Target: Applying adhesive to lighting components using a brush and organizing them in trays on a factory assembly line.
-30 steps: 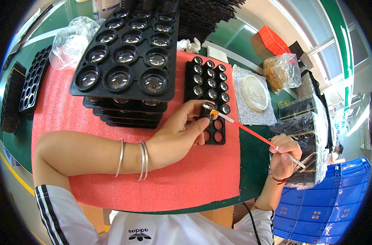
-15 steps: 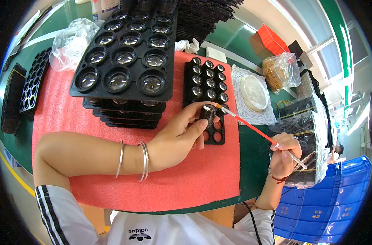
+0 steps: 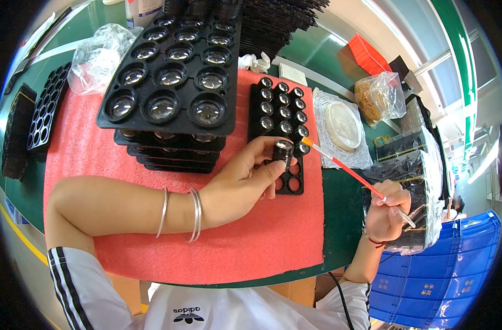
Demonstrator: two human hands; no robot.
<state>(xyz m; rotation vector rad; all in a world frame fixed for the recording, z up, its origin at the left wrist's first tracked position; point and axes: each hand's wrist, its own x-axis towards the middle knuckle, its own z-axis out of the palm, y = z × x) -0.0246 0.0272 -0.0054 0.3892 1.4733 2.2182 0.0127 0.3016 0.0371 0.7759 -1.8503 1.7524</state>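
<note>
Between the fingers and thumb of my left hand (image 3: 248, 175) is a small black cylinder with a glassy top, like a lens barrel (image 3: 283, 151). My right hand (image 3: 388, 209) grips a thin red-handled paintbrush (image 3: 354, 176). Its orange bristle tip is just right of the barrel, apart from it, over a small black tray (image 3: 262, 132). Shiny-topped round pieces fill most of that tray's holes; some near holes hold none. To the left, a large black tray (image 3: 221, 118) of clear round lenses tops a stack of similar trays.
A pink foam mat (image 3: 207, 264) covers the green table. Right of the small tray, a round whitish dish (image 3: 343, 125) lies on printed paper. Beyond are a bag of rubber bands (image 3: 375, 99) and a red bin (image 3: 367, 54). A clear plastic bag (image 3: 99, 60) and hole-filled trays (image 3: 47, 110) sit left.
The brush has moved right, its tip leaving the barrel's top edge. My left hand has shifted very slightly with the barrel.
</note>
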